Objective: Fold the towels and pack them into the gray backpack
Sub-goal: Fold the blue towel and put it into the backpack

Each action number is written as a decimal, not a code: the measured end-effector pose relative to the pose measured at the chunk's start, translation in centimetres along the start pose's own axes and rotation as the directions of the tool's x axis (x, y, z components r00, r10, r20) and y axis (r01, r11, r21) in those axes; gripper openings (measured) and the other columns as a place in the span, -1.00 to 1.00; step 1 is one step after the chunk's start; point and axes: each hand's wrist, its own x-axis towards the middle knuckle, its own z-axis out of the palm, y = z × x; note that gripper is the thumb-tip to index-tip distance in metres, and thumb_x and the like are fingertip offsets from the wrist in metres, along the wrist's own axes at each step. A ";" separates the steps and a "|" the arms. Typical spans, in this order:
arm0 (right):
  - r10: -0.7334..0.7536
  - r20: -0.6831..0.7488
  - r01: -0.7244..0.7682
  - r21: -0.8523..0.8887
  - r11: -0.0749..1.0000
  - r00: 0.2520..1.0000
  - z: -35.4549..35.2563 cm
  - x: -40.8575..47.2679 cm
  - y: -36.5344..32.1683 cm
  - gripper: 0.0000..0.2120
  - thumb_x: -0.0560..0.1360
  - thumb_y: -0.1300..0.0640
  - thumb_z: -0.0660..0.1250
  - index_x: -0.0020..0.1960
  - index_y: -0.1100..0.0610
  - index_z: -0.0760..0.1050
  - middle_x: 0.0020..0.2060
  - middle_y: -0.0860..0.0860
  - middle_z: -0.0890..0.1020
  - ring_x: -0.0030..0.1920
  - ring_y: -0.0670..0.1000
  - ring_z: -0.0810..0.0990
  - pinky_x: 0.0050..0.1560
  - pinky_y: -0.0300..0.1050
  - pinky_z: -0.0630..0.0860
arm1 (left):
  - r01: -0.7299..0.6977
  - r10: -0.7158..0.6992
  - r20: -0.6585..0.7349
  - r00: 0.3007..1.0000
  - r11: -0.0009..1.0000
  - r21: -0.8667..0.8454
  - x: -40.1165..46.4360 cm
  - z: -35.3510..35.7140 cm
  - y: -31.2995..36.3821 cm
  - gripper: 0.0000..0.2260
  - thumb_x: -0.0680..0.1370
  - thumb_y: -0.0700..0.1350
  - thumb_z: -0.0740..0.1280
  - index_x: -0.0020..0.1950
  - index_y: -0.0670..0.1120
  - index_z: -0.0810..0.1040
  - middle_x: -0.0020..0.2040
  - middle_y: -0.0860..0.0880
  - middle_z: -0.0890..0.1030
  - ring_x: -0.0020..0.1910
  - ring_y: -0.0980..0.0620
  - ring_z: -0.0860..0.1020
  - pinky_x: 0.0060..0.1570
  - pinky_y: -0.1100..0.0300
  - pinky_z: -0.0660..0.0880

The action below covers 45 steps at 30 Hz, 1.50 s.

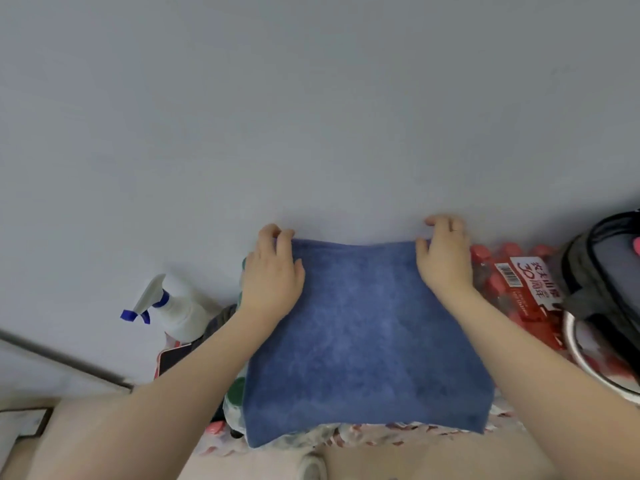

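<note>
A blue towel (pixel 363 334) lies spread flat in front of me, over packs of bottles. My left hand (pixel 272 271) grips its far left corner, fingers curled over the edge. At the far right corner my right hand (pixel 445 258) pinches the edge in the same way. The gray backpack (pixel 602 271) stands at the right edge of the view, its zipped top open; something pink shows inside.
A white spray bottle (pixel 173 306) with a blue trigger stands to the left of the towel. Shrink-wrapped red-capped bottles (pixel 512 282) lie between towel and backpack. A metal bowl rim (pixel 588 362) sits below the backpack. A plain gray wall fills the far side.
</note>
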 end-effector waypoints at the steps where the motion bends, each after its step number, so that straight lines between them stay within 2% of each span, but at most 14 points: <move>1: -0.134 0.026 0.135 -0.029 0.990 0.991 0.2 -1.2 -1.2 -0.68 0.52 0.22 0.22 0.26 0.29 0.39 0.26 0.24 0.42 0.25 0.25 0.40 0.26 0.04 0.32 | -0.089 0.090 0.068 0.994 0.996 -0.018 -0.3 0.2 0.4 -0.62 0.44 -0.06 0.14 0.16 -0.23 0.46 0.13 -0.27 0.50 -0.04 -0.26 0.56 -0.11 -0.04 0.55; 4: -0.424 0.368 0.474 -0.052 0.879 0.827 1.9 -4.5 -3.5 -0.50 0.57 0.03 0.14 0.42 0.26 0.24 0.43 0.20 0.29 0.45 0.16 0.23 0.45 0.02 0.10 | -0.219 0.190 0.437 0.879 0.975 0.018 -1.9 0.9 1.7 -0.25 0.42 0.22 -0.20 0.47 -0.18 0.19 0.49 -0.17 0.21 0.46 -0.11 0.20 0.44 0.01 0.15; 7: -0.359 0.582 0.545 -0.179 0.819 0.730 2.8 -6.1 -2.5 -0.41 0.60 -0.12 -0.02 0.53 0.09 -0.10 0.53 -0.02 -0.06 0.53 -0.03 -0.13 0.48 -0.01 -0.23 | -0.134 0.051 0.501 0.864 0.982 0.130 -3.6 1.4 1.3 -0.13 0.31 0.33 -0.35 0.52 -0.09 -0.07 0.55 -0.05 -0.05 0.52 0.00 -0.07 0.46 0.10 -0.15; 12: -0.169 0.539 0.398 -0.343 0.851 0.826 -0.6 -6.1 3.6 -0.43 0.60 -0.16 -0.08 0.53 -0.01 -0.16 0.53 -0.05 -0.12 0.53 -0.03 -0.15 0.49 0.04 -0.22 | -0.008 -0.088 0.456 0.886 0.979 0.204 -5.6 -0.4 0.5 -0.14 0.30 0.35 -0.35 0.53 -0.04 -0.06 0.55 -0.07 -0.08 0.52 -0.03 -0.09 0.46 0.09 -0.16; 16: -0.041 0.463 0.256 -0.414 0.873 0.886 -3.5 -7.0 8.0 -0.46 0.60 -0.14 -0.12 0.53 -0.02 -0.15 0.54 0.02 -0.07 0.53 0.03 -0.11 0.49 0.07 -0.19 | 0.098 -0.170 0.409 0.896 0.977 0.191 -7.6 -1.5 1.6 -0.40 0.59 0.20 -0.05 0.52 -0.10 -0.02 0.54 -0.11 -0.03 0.52 -0.06 -0.07 0.46 0.09 -0.11; 19: -0.143 0.405 0.261 -0.253 0.932 0.903 -4.6 -8.7 8.6 -0.47 0.60 -0.03 0.04 0.51 0.13 0.05 0.52 0.10 0.05 0.51 0.11 0.02 0.48 0.03 -0.02 | 0.230 -0.242 0.264 0.934 0.970 0.076 -10.4 -2.5 2.6 -0.39 0.60 0.10 0.07 0.52 -0.17 -0.06 0.54 -0.13 0.01 0.52 -0.09 -0.05 0.46 0.06 -0.07; 22: -0.221 0.143 0.220 0.022 0.975 0.965 -5.6 -12.2 9.1 -0.69 0.57 0.18 0.16 0.28 0.22 0.40 0.29 0.14 0.43 0.27 0.12 0.40 0.24 -0.02 0.33 | 0.373 -0.372 0.155 0.915 0.927 0.023 -14.3 -3.1 3.4 -0.34 0.58 0.08 0.13 0.51 -0.19 -0.10 0.54 -0.17 -0.05 0.51 -0.13 -0.06 0.46 -0.02 -0.07; 24: -0.078 0.002 0.076 0.209 0.975 0.997 -5.9 -15.0 9.9 -0.84 0.56 0.26 0.14 0.09 0.22 0.45 0.07 0.13 0.51 0.01 0.06 0.47 -0.03 -0.11 0.37 | 0.520 -0.513 0.099 0.853 0.851 -0.067 -16.8 -3.4 4.0 -0.36 0.58 0.04 0.17 0.51 -0.21 -0.04 0.52 -0.21 0.00 0.50 -0.17 -0.01 0.45 -0.05 -0.02; 27: 0.175 0.085 -0.195 0.411 0.890 0.981 -5.3 -18.0 10.7 -0.93 0.58 0.21 0.13 -0.02 0.18 0.37 -0.07 0.11 0.50 -0.16 0.02 0.44 -0.26 -0.15 0.32 | 0.682 -0.694 0.049 0.718 0.688 -0.248 -19.8 -3.2 4.7 -0.48 0.58 -0.03 0.18 0.46 -0.22 0.14 0.47 -0.24 0.13 0.44 -0.22 0.13 0.39 -0.08 0.11; 30: 0.369 0.345 -0.505 0.613 0.607 0.863 -4.6 -19.1 11.2 -0.79 0.57 0.03 0.18 0.01 0.17 0.45 -0.10 0.04 0.55 -0.11 0.01 0.48 -0.14 -0.13 0.38 | 0.749 -0.793 0.169 0.585 0.449 -0.487 -20.9 -2.6 4.9 -0.56 0.60 -0.02 0.14 0.43 -0.19 0.21 0.39 -0.19 0.29 0.30 -0.19 0.34 0.27 -0.07 0.31; 33: 0.357 0.574 -0.672 0.680 0.294 0.737 -5.7 -18.8 11.8 -0.76 0.56 -0.05 0.22 0.10 0.09 0.46 -0.08 -0.03 0.59 -0.01 -0.01 0.53 0.12 -0.12 0.41 | 0.752 -0.838 0.240 0.491 0.268 -0.602 -20.5 -2.8 5.4 -0.65 0.61 0.00 0.13 0.28 -0.20 0.34 0.12 -0.09 0.46 0.00 -0.08 0.45 -0.01 0.06 0.39; 36: 0.255 0.658 -0.701 0.616 0.359 0.708 -5.9 -18.8 12.3 -0.71 0.55 -0.03 0.22 0.20 0.08 0.45 0.04 0.00 0.59 0.09 0.02 0.53 0.21 -0.09 0.38 | 0.749 -0.814 0.280 0.509 0.259 -0.609 -20.0 -2.8 6.0 -0.74 0.61 0.03 0.12 -0.06 -0.17 0.36 -0.20 -0.09 0.38 -0.35 0.02 0.30 -0.34 0.18 0.25; 40: 0.209 0.653 -0.667 0.603 0.436 0.728 -5.6 -19.9 10.5 -0.90 0.56 0.08 0.23 0.04 0.06 0.47 -0.04 -0.05 0.60 -0.02 -0.04 0.55 0.12 -0.09 0.40 | 0.763 -0.809 0.328 0.487 0.211 -0.611 -19.9 -2.7 6.6 -0.74 0.60 0.02 0.15 -0.01 -0.18 0.39 -0.23 -0.05 0.39 -0.36 0.05 0.31 -0.40 0.19 0.25; 45: 0.232 0.618 -0.641 0.597 0.482 0.751 -5.7 -19.9 8.9 -0.82 0.57 0.04 0.22 0.14 0.06 0.45 0.09 -0.02 0.56 0.04 0.00 0.53 0.07 -0.09 0.40 | 0.719 -0.796 0.410 0.446 0.046 -0.694 -20.2 -3.5 6.0 -0.73 0.59 -0.03 0.21 -0.29 -0.05 0.30 -0.29 0.00 0.34 -0.36 0.04 0.31 -0.35 0.19 0.25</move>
